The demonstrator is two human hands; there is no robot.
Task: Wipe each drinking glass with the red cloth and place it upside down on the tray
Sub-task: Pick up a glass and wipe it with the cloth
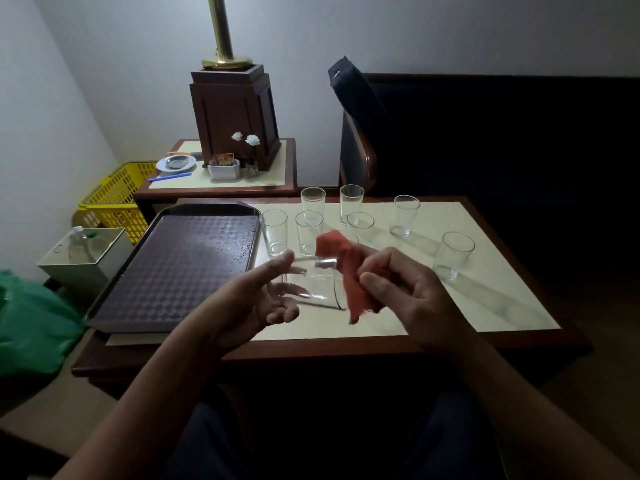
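Note:
My left hand [258, 299] holds a clear drinking glass [317, 284] on its side above the table's front half, its mouth turned to the right. My right hand [408, 289] grips the red cloth [349, 271], which drapes over the glass's open end. Several more glasses stand upright on the table behind, among them one [275, 233] beside the tray and one [452, 256] at the right. The dark purple tray [180, 268] lies at the table's left with nothing on it.
The low table [485, 306] has a cream top and dark wood rim. Behind it stands a side table [277, 178] with a lamp base, dish and small vase. A yellow basket [117, 199], a white bin [86, 258] and a green bag [31, 323] sit at left; a dark sofa at right.

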